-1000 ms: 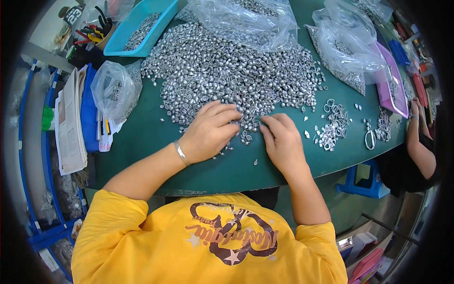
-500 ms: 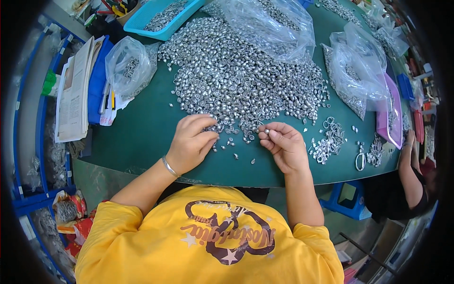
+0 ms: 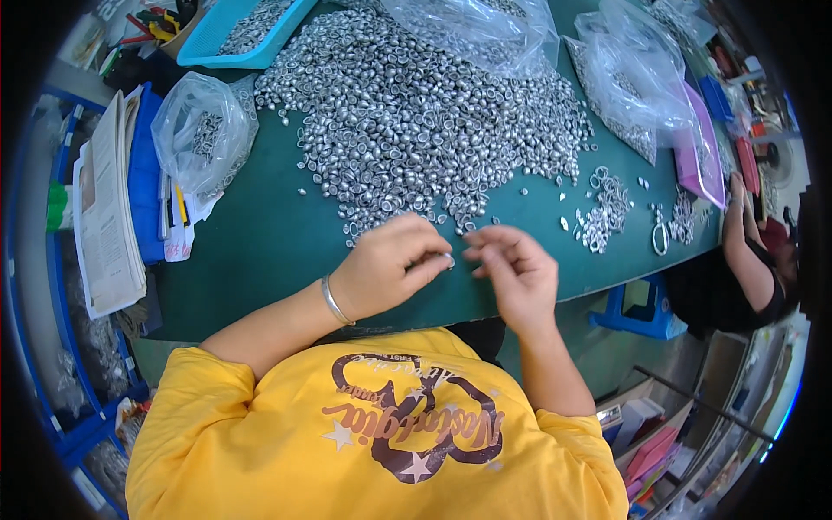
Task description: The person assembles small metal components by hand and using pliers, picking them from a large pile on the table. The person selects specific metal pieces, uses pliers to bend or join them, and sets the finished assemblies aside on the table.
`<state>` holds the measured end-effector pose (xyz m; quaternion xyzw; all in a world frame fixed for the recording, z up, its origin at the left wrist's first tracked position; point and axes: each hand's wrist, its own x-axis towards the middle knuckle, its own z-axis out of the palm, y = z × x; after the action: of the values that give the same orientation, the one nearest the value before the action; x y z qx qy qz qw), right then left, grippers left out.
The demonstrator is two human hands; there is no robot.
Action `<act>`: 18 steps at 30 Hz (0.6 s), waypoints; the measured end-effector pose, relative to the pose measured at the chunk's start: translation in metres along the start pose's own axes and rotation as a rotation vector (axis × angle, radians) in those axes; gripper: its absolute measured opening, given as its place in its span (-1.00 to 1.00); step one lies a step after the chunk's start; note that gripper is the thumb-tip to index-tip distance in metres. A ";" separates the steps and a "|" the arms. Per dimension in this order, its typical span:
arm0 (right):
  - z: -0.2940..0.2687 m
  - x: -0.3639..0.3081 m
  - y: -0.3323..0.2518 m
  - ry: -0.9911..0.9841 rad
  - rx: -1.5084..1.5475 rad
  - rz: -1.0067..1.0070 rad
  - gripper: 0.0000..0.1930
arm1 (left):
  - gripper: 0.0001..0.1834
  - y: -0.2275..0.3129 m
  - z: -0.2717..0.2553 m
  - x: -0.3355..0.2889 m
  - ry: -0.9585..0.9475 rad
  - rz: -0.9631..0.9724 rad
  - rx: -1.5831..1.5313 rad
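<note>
My left hand (image 3: 392, 267), with a silver bangle at its wrist, pinches a small silvery domed piece (image 3: 449, 260) between thumb and fingers. Just to its right is my right hand (image 3: 523, 276), loosely curled and slightly blurred, thumb and fingers apart with no piece visible between them. The fingertips of both hands are close together but not touching. Beyond them spreads a big heap of small silver metal pieces (image 3: 425, 121), rounded on one side and hollow on the other. The heap's near edge lies right by my fingertips, on the green table (image 3: 260, 286).
Left lie a clear bag (image 3: 199, 130) of pieces and stacked papers (image 3: 108, 208). A blue basket (image 3: 247, 59) and another plastic bag (image 3: 485, 35) stand behind. Rightward are silver rings (image 3: 604, 212), a bag (image 3: 620, 87), a pink basket (image 3: 698, 160) and another person's arm (image 3: 745, 251).
My hands have come closer together and nearer to me. The piece seen in my right fingertips no longer shows there; one now shows in my left. The whole view has shifted.
</note>
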<state>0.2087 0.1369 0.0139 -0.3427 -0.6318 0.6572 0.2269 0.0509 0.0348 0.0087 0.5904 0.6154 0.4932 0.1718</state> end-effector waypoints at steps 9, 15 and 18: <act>0.011 0.027 0.010 0.124 -0.810 -0.394 -0.92 | -0.90 -0.018 -0.033 0.009 -0.050 -0.455 -0.327; -0.003 0.021 0.008 0.078 -0.454 -0.155 -0.85 | -0.91 -0.029 0.001 0.023 -0.106 0.093 0.323; -0.013 0.019 0.003 0.111 0.328 0.271 -0.90 | -0.92 -0.031 0.005 0.023 -0.136 0.060 0.398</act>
<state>0.2063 0.1588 0.0080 -0.4186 -0.4511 0.7558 0.2239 0.0318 0.0628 -0.0102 0.6627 0.6697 0.3259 0.0784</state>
